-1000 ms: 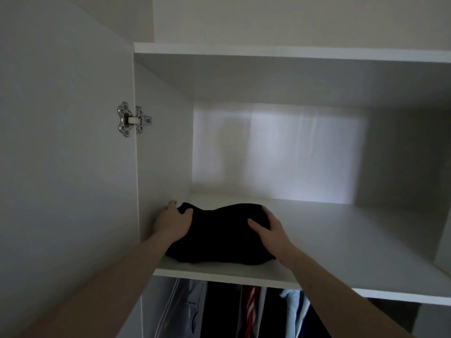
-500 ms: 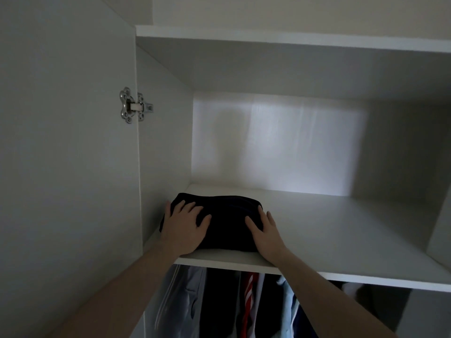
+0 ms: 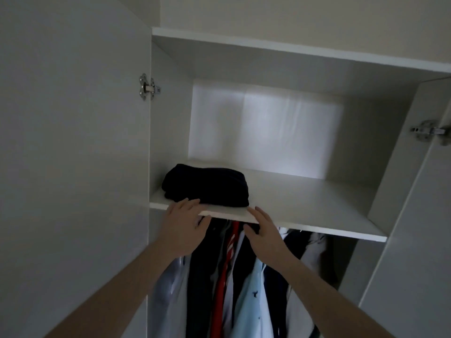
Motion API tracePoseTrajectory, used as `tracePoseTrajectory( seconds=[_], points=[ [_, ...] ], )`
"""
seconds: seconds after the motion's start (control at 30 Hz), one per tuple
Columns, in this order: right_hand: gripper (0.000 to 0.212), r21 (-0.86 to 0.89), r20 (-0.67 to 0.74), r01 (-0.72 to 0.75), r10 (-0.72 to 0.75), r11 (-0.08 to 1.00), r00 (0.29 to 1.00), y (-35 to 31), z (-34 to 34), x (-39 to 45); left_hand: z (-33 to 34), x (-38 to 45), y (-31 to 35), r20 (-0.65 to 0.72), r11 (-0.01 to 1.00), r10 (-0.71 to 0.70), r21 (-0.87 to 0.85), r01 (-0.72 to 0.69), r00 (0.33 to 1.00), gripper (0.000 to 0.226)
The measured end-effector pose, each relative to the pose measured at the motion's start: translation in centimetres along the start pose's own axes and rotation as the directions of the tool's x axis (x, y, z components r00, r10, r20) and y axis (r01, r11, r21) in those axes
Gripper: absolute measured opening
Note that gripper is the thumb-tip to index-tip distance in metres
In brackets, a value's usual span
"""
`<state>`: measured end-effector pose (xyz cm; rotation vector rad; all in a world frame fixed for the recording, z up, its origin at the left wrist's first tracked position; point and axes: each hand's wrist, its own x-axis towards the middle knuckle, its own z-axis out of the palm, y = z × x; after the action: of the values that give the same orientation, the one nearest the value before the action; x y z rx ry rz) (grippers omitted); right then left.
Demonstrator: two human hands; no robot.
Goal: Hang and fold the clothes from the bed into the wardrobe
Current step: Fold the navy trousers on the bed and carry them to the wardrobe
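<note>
folded dark garment sits near the shelf edge, left hand and right hand both released, so I'd nudge it further back.

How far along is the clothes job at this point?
Done: a folded dark garment lies on the wardrobe shelf, and shirts hang below it. In hand: nothing; the left hand and right hand are open at the shelf's front edge, left fingers just touching the garment. Left: unknown, since the bed is out of view.
</note>
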<state>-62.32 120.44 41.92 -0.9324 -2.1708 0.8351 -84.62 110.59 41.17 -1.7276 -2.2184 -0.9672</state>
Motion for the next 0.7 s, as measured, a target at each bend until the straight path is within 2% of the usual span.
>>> tracePoseTrajectory(
  seconds=[0.1, 0.2, 0.27, 0.37, 0.43, 0.57, 0.7],
  points=[
    [0.054, 0.034, -0.017, 0.018, -0.018, 0.999, 1.0, -0.3, -1.0, -6.4, -1.1, -6.6, 1.3, 0.053, 0.997, 0.023, -0.071, -0.019, 0.998, 0.064],
    [0.055, 0.065, 0.012, -0.026, 0.025, 0.998, 1.0, 0.4, -1.0, -12.9, -1.9, -14.1, 2.9, 0.105, 0.984, 0.018, -0.181, 0.001, 0.994, 0.06],
    [0.054, 0.103, 0.011, -0.069, 0.069, 0.992, 0.998, 1.1, -0.5, -17.2, -2.5, -18.4, 4.0, 0.14, 0.981, 0.015, -0.193, 0.013, 0.99, 0.059],
    [0.053, 0.135, 0.029, -0.14, 0.138, 0.981, 0.99, 1.4, 0.6, -24.1, -3.0, -23.8, 4.8, 0.21, 0.98, 0.004, -0.197, 0.038, 0.978, 0.045],
    [0.053, 0.134, 0.044, -0.211, 0.207, 0.968, 0.977, 1.4, 0.8, -29.2, -2.8, -27.2, 6.1, 0.272, 0.981, 0.035, -0.192, 0.019, 0.962, 0.046],
    [0.052, 0.113, -0.032, -0.315, 0.32, 0.943, 0.947, 0.9, 1.3, -38.1, -1.5, -32.4, 8.2, 0.427, 0.972, 0.111, -0.235, -0.008, 0.897, 0.072],
    [0.051, 0.162, -0.146, -0.455, 0.477, 0.876, 0.867, 0.0, 2.3, -46.2, 1.3, -36.3, 8.6, 0.597, 0.968, 0.191, -0.246, -0.049, 0.779, 0.071]
  ],
)
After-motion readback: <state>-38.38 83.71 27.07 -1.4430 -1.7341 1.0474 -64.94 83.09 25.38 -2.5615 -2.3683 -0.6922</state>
